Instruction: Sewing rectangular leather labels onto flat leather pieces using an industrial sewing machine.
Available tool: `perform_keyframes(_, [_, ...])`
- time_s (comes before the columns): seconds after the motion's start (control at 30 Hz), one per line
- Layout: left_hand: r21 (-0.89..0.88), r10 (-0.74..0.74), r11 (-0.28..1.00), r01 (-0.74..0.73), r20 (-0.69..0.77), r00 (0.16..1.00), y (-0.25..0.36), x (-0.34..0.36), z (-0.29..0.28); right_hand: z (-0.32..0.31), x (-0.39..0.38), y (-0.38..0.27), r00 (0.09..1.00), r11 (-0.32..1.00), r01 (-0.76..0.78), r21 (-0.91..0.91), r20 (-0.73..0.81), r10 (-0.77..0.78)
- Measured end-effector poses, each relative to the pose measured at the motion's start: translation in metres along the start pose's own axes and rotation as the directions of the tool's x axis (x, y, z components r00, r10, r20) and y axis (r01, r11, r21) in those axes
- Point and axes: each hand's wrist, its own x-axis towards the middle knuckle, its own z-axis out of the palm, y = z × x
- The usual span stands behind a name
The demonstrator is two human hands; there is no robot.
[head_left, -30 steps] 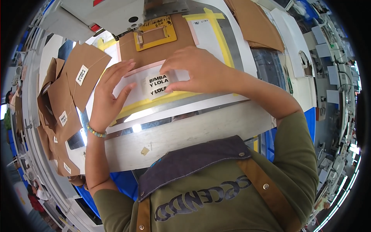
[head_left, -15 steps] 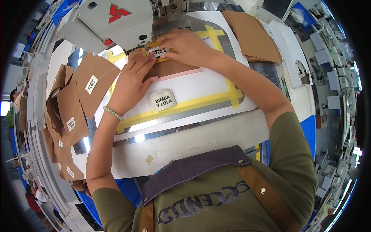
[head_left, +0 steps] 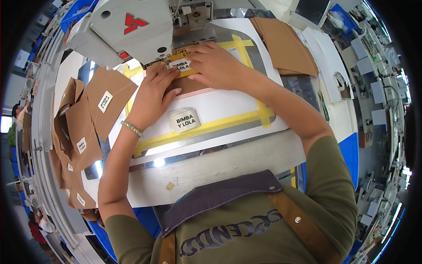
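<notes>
A white rectangular label (head_left: 179, 66) with dark lettering lies within a yellow-edged template (head_left: 178, 56), on a brown panel (head_left: 188, 86) with a pink strip along its near edge. My left hand (head_left: 154, 93), a beaded bracelet at its wrist, rests flat on the panel, its fingertips at the label's near left edge. From the right, my right hand (head_left: 217, 67) lies over the template with its fingers spread, fingertips and thumb by the label's right end. Just beyond both hands stands the sewing machine head (head_left: 132, 31). A small stack of white labels (head_left: 184, 120) sits nearer me.
Brown panels (head_left: 83, 127) with sewn labels and loose threads pile up at left. Another stack of brown panels (head_left: 288, 46) lies at far right, near white card pieces (head_left: 327, 61). Yellow tape (head_left: 206, 126) borders the white work sheet. A metal plate and machine arm overhang the far side.
My right fingers have shifted slightly rightward off the label, so more of the template's yellow far edge shows. My left hand stays nearly in place. The whole view has tilted a little.
</notes>
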Motion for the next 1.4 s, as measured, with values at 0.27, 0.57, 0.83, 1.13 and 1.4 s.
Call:
perform_keyframes(0.27, [-0.063,-0.082,0.995,0.077,-0.086,0.993,-0.007,-0.011,-0.012,0.019,0.013,-0.003,0.997,0.977,0.027,0.213,-0.071,-0.012])
perform_keyframes(0.57, [0.082,-0.065,0.994,0.066,-0.015,0.998,-0.021,-0.018,-0.012,0.015,0.015,0.001,1.000,0.971,0.018,0.238,-0.026,-0.012])
perform_keyframes(0.83, [0.081,-0.080,0.994,0.078,0.013,0.997,-0.016,-0.015,-0.017,0.008,0.017,0.001,0.993,0.981,0.015,0.192,0.110,-0.037])
perform_keyframes(1.13, [0.083,-0.097,0.992,0.094,0.029,0.995,-0.018,-0.016,-0.019,0.007,0.021,0.005,0.989,0.967,-0.037,0.253,0.148,-0.001])
perform_keyframes(1.4, [0.101,-0.112,0.989,0.111,-0.001,0.994,-0.024,-0.021,-0.028,0.014,0.029,0.018,0.992,0.947,-0.064,0.315,0.122,0.027])
